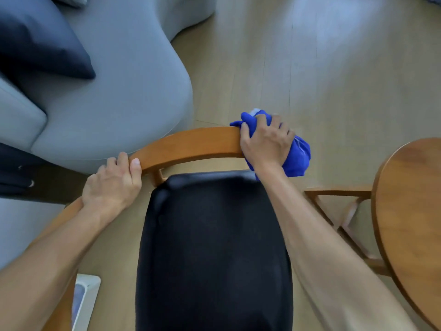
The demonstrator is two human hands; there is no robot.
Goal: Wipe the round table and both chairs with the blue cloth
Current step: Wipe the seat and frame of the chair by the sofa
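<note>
A wooden chair [191,144] with a black padded seat [214,247] stands on a pale wood floor [334,68], seen from above. Its curved backrest rail runs across the middle of the view. The left hand [112,185] grips the left end of that rail, fingers curled over the top and the thumb pressed along the near face. The right hand [265,142] clutches a bunched blue cloth [298,156] and presses it against the right end of the rail; the cloth wraps over the rail's end and hangs down behind the hand, beside the back right corner of the seat. At the right edge of the view stands the round table [410,211], its brown top bare where visible, with part of its wooden base [338,211] showing beneath. A grey sofa [119,91] with a dark cushion [43,48] fills the upper left, just beyond the chair's backrest.
</note>
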